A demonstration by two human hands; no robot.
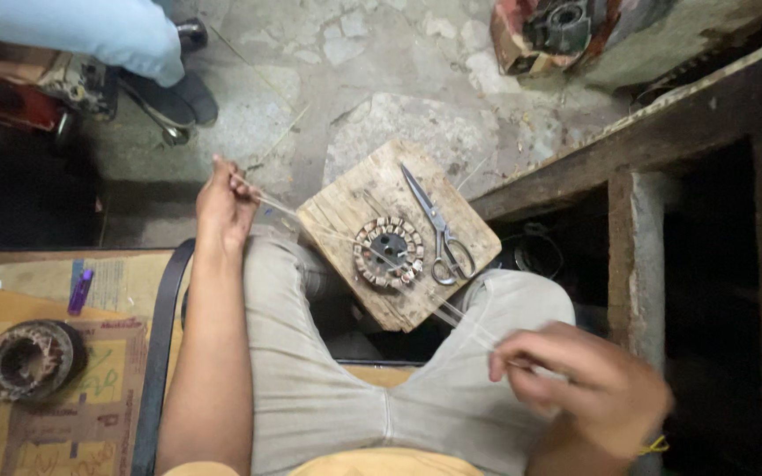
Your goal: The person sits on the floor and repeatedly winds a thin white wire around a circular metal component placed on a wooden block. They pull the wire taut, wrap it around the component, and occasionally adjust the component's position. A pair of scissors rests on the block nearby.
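Observation:
A round motor stator (388,253) with copper windings lies on a worn wooden block (346,216) between my knees. A thin pale strip (310,220) runs across the stator from one hand to the other. My left hand (225,207) pinches its far end, up and left of the block. My right hand (579,375), blurred, pinches the near end over my right thigh. Steel scissors (438,229) lie on the block just right of the stator.
Another wound stator (24,360) and a purple lighter (79,291) lie on cardboard (90,397) at my left. Another person's light blue sleeve (90,31) is at the top left over tools. A dark wooden frame (663,132) stands to the right, on cracked concrete floor (399,62).

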